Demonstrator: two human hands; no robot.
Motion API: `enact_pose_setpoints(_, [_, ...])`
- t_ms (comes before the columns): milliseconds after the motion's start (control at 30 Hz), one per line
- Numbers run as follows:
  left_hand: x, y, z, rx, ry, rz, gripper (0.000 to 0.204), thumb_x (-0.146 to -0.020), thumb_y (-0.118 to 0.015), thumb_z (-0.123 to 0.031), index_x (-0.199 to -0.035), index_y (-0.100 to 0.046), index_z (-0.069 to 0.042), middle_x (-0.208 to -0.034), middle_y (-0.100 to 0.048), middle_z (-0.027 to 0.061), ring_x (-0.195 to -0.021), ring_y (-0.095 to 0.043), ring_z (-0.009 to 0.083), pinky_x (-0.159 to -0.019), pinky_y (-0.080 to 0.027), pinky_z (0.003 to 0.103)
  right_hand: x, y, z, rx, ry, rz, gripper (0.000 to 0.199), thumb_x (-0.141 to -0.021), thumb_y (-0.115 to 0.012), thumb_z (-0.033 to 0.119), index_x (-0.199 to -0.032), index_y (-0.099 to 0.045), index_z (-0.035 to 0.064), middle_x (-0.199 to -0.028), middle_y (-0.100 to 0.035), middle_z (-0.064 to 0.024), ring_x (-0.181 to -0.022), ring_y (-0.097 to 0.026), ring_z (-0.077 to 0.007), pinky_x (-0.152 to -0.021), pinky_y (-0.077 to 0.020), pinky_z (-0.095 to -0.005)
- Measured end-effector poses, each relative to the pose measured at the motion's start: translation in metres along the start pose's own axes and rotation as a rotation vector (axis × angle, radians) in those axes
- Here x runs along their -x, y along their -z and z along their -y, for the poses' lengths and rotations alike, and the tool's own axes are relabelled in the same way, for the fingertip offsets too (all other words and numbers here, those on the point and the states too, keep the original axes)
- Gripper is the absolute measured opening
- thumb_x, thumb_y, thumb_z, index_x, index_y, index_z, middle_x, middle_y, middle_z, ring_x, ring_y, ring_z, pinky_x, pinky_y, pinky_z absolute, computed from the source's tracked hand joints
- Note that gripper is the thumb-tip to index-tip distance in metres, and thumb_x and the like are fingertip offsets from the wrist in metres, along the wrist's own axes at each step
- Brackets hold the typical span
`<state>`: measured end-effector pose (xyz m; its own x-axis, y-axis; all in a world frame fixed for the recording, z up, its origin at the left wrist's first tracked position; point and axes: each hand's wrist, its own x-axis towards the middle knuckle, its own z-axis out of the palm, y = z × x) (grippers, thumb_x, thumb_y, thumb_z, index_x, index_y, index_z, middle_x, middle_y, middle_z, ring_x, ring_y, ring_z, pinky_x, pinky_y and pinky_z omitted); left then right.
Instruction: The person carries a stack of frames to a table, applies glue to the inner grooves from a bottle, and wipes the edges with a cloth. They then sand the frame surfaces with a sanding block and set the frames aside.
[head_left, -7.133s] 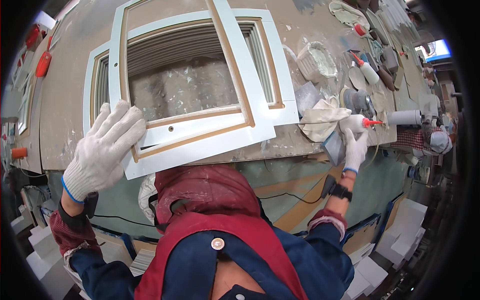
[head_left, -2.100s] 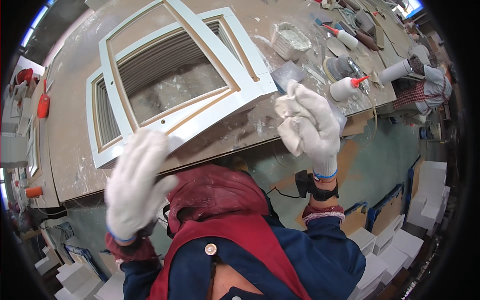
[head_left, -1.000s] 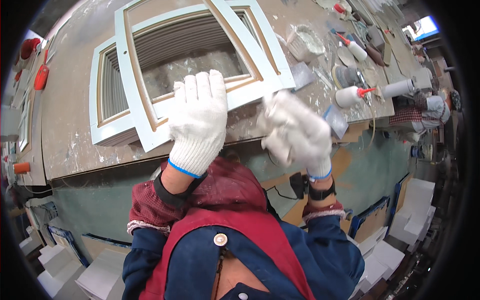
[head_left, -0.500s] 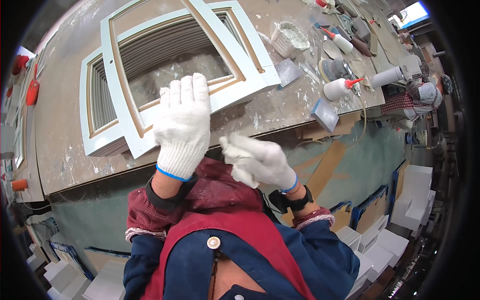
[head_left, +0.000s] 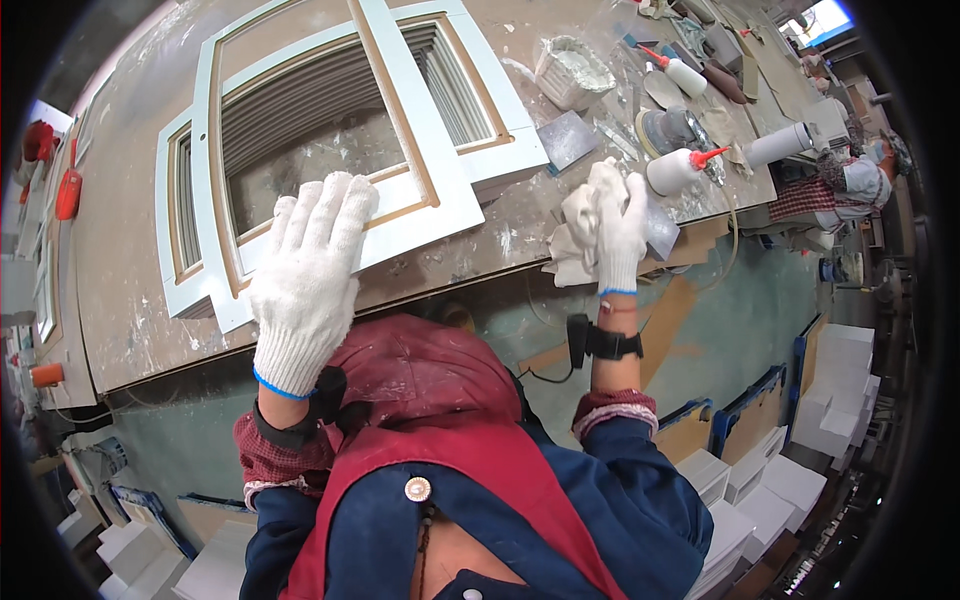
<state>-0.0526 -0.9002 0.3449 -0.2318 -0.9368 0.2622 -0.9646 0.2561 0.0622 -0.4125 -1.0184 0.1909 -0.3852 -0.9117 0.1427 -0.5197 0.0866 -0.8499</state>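
Note:
My left hand (head_left: 310,270), in a white knit glove with a blue cuff, lies with fingers extended on the near rail of a pale frame (head_left: 445,212). That frame has brown inner edges and rests askew on a stack of similar frames (head_left: 505,115), overhanging the stack on the near side. At the bench's front edge, my right hand (head_left: 622,240), gloved too, is closed around a crumpled whitish cloth (head_left: 572,258). Beside it are a sanding block (head_left: 661,235) and a white squeeze bottle (head_left: 670,173) with a red nozzle.
Beyond my right hand are a tub of white paste (head_left: 575,73), a grey flat pad (head_left: 568,140) and a round sander (head_left: 665,130). Another person (head_left: 855,185) is at the far right. White stacked pieces (head_left: 835,385) stand on the floor at right.
My right hand has moved right and forward with the cloth, to the bench edge. My left hand has moved left and nearer. The top frame has shifted left and toward me over the stack.

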Motion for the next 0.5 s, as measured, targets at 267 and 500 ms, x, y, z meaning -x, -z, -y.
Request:
enact_pose_setpoints(267, [-0.001,-0.001,0.0,-0.02,0.03,0.01,0.07,-0.071,-0.066,-0.002,-0.139,-0.05,-0.01,-0.141,-0.051,0.0146,-0.132,-0.047,0.0341,-0.113,-0.035,0.048,-0.039,-0.038,-0.014,0.356,0.33,-0.261,0.062,-0.085,-0.066,0.024,-0.14,-0.044,0.0031,-0.141,-0.043,-0.0217,-0.128,-0.044,-0.0393,-0.106,-0.0387,-0.043])
enact_pose_setpoints(500, [-0.003,-0.008,0.0,-0.075,0.045,-0.062,0.057,-0.076,-0.062,-0.003,-0.133,-0.057,-0.009,-0.135,-0.057,0.0142,-0.128,-0.052,0.0336,-0.11,-0.039,0.048,-0.06,-0.047,-0.006,0.563,0.397,-0.135,0.054,-0.085,-0.062,0.02,-0.135,-0.048,0.0066,-0.133,-0.048,-0.019,-0.122,-0.048,-0.0376,-0.101,-0.0419,-0.0434])
